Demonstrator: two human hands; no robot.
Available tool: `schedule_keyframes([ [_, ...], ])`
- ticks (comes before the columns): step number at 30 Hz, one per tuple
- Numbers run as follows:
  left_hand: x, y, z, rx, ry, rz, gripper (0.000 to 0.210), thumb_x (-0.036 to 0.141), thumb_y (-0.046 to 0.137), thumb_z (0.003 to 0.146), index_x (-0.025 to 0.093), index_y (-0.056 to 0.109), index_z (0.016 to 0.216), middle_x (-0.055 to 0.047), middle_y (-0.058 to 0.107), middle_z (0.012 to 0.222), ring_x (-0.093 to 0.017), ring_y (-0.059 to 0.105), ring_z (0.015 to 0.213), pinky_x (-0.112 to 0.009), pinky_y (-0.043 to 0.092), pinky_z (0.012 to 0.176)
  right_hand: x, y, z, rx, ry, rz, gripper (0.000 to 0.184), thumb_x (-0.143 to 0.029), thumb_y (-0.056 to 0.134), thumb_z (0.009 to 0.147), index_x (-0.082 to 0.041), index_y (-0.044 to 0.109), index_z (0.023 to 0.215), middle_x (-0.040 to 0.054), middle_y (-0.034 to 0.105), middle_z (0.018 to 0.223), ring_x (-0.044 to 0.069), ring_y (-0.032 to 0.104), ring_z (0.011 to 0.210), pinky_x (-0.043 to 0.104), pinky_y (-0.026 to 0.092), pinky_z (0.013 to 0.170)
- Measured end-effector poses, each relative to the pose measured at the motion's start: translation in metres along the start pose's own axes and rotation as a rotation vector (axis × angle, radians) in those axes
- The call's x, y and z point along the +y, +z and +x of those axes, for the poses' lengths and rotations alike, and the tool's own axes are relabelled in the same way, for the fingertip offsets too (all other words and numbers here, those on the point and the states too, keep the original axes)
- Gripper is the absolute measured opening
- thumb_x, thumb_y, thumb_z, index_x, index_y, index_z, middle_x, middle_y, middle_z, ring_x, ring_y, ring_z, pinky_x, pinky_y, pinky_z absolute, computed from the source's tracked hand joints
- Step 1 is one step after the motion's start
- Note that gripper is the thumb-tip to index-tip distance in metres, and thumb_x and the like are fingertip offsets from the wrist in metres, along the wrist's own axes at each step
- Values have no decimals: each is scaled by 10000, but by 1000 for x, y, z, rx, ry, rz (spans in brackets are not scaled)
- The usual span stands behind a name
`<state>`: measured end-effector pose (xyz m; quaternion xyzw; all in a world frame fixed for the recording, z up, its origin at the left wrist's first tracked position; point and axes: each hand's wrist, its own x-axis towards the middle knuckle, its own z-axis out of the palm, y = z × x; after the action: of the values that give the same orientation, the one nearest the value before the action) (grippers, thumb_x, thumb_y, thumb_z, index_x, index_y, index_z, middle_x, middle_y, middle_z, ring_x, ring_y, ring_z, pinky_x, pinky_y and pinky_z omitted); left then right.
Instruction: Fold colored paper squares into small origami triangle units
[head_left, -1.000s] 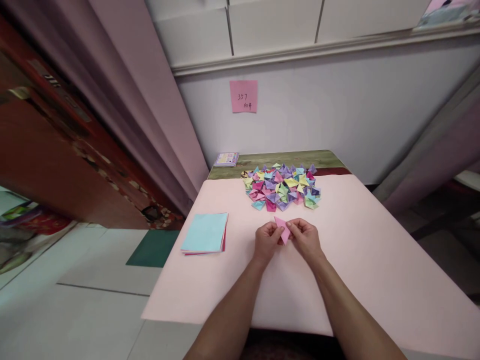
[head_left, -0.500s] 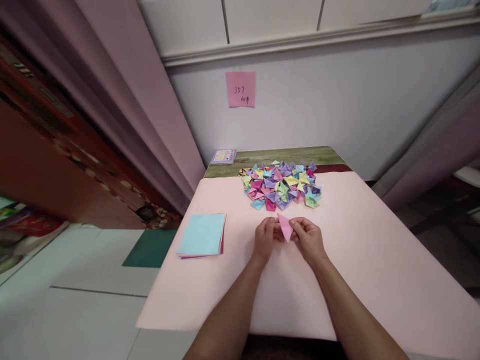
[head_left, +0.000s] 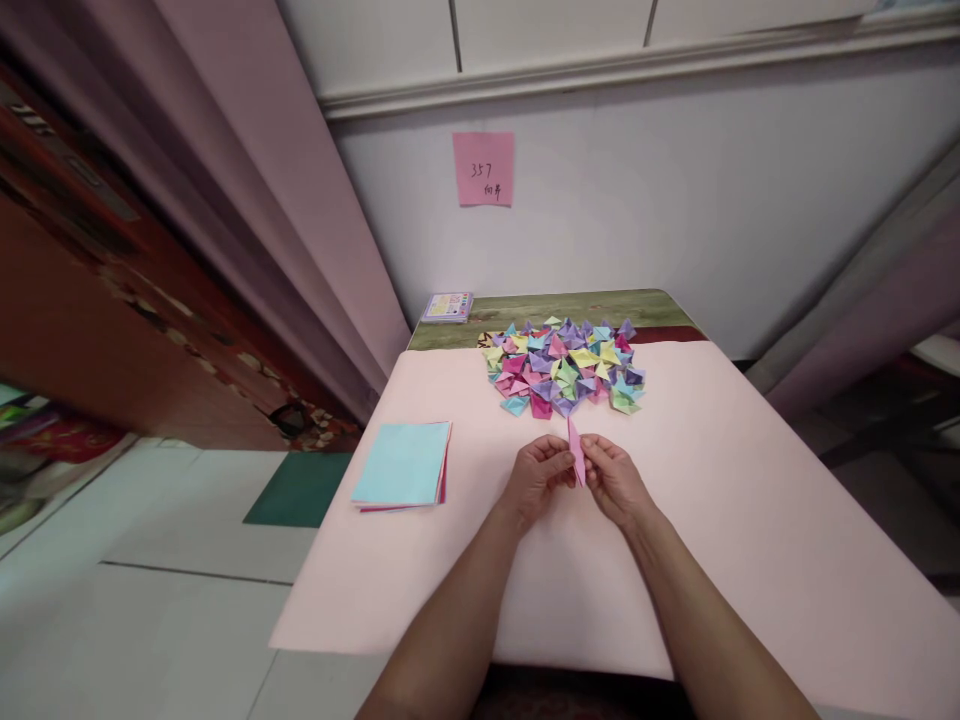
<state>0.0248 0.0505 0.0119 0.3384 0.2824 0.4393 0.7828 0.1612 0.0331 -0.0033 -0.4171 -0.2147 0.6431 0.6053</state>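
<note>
Between my two hands, just above the pink table cover, is a folded pink origami paper, narrow and pointed at both ends. My left hand pinches its left side, thumb on top. On its right side, my right hand grips it with thumb and fingers. Just beyond my hands lies a heap of small folded paper pieces in purple, yellow, pink, blue and green. A stack of square paper sheets, light blue on top, rests to the left of my left hand.
The pink cover spreads over most of the table, with a green wood-patterned strip showing at the back. A small pack of printed cards sits at the back left corner. A pink note is stuck on the wall.
The pink paper has turned from a wide diamond shape to a narrow strip. My left thumb has moved right onto it, and the left hand has come closer to the right.
</note>
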Motion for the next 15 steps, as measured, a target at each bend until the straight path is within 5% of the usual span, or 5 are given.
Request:
schedule_keyframes([
  [15,5,4,-5,-67,-18,-16,301,311,848,675,117,670,822,-50,706,717,-114,613,562,-225,458,563,0,-6,1,-173,180,139,269,-341,836,713,-168,634,758,-85,479,552,10,366,387,121,465,431],
])
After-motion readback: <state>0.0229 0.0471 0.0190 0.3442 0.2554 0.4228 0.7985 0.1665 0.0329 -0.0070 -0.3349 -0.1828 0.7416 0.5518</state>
